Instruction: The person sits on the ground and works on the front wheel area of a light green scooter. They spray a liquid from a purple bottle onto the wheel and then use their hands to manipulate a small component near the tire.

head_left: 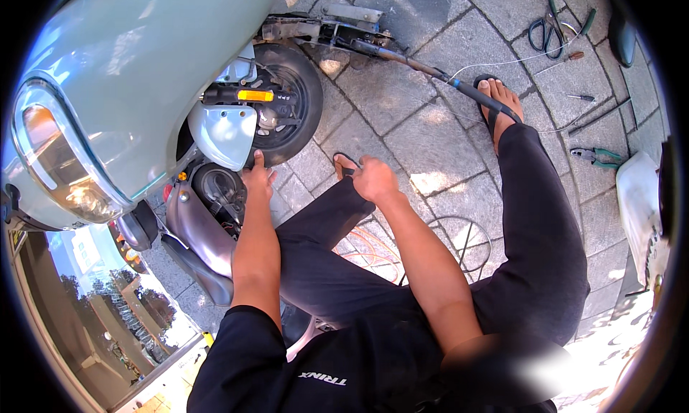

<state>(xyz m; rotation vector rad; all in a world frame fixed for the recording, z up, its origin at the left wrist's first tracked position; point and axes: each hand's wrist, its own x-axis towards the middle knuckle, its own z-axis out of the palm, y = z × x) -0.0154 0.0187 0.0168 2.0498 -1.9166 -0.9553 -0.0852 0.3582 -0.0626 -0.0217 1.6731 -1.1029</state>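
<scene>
A pale blue-green scooter [165, 47] stands at the upper left, its black front tyre [305, 119] turned toward me. Beside the wheel are a pale fender piece [226, 133] and a fork leg with an orange reflector [255, 96]. At the tyre's lower edge is my left hand [258, 177], thumb stretched up against the rubber and fingers apart, holding nothing that I can see. My right hand [375, 180] is closed in a fist to the right of the wheel, over the paving. A small dark bit shows at its knuckles; what it grips is hidden.
A jack [316, 29] lies by the wheel, its long handle [438, 74] reaching my right foot. Scissors [547, 36], a small screwdriver [581, 97] and green-handled pliers [597, 157] lie at right. A purple scooter [204, 233] stands at left; orange and black cables [373, 248] lie beneath me.
</scene>
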